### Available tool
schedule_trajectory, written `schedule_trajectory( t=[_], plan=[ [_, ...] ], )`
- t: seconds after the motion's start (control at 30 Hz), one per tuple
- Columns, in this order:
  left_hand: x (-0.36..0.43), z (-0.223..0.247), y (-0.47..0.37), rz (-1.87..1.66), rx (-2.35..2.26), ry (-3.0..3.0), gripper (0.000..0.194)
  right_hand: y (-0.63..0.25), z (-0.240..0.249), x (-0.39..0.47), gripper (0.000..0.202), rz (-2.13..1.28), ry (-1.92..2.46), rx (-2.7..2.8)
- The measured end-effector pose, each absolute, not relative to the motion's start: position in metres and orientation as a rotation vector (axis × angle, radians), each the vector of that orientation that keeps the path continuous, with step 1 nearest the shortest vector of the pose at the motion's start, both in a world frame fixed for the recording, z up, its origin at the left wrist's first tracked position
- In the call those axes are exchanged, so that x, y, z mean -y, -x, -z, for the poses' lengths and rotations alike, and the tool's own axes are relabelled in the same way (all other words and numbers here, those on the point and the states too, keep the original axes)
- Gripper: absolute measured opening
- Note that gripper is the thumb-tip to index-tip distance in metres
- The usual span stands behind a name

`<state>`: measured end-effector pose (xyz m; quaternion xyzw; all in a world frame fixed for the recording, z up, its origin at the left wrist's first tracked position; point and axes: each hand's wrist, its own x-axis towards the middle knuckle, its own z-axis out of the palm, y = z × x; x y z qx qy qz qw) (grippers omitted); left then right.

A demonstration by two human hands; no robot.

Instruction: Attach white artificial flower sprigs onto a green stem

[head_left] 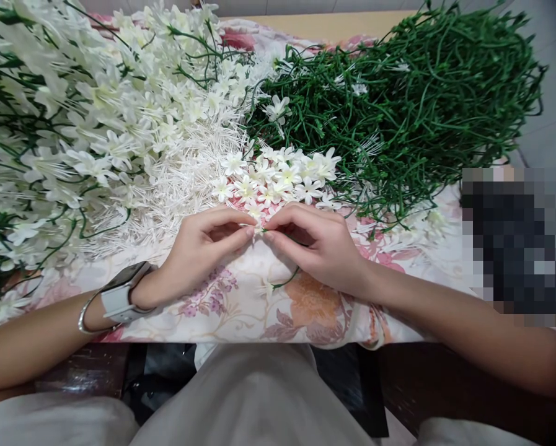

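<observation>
both hands (259, 244) pinch stem (284, 282) nr cloth edge (240, 331)

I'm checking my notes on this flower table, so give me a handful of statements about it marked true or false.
1. Both hands pinch one thin green stem between them. True.
2. The left hand wears a watch at its wrist. True.
3. The pile of bare green stems lies on the left. False: it lies on the right; the finished white sprays are on the left.
4. The loose white blossoms sit in a bowl. False: they lie on the floral cloth.
5. The right hand holds scissors. False: only the stem.
</observation>
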<state>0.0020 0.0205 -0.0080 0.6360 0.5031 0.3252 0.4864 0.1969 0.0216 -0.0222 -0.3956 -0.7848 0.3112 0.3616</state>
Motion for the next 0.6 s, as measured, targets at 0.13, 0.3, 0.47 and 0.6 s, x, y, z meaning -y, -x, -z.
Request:
schedule_trajectory(
  t=[0.13, 0.3, 0.47, 0.6],
  plan=[
    [-0.0217, 0.0079, -0.0022, -0.795, -1.240, -1.534, 0.011, -0.1966, 0.0219, -0.0218, 0.005, -0.793, 1.011, 2.033],
    [-0.0211, 0.0084, -0.0031, -0.762, -1.235, -1.535, 0.012, -0.1965, 0.0220, -0.0217, 0.005, -0.791, 1.012, 2.027],
    [-0.0199, 0.0084, -0.0024, -0.701, -1.233, -1.527, 0.013, -0.1959, 0.0223, -0.0215, 0.007, -0.786, 1.013, 2.010],
    [-0.0199, 0.0088, -0.0020, -0.716, -1.249, -1.571, 0.010, -0.1956, 0.0227, -0.0216, 0.006, -0.793, 1.008, 2.001]
  ],
)
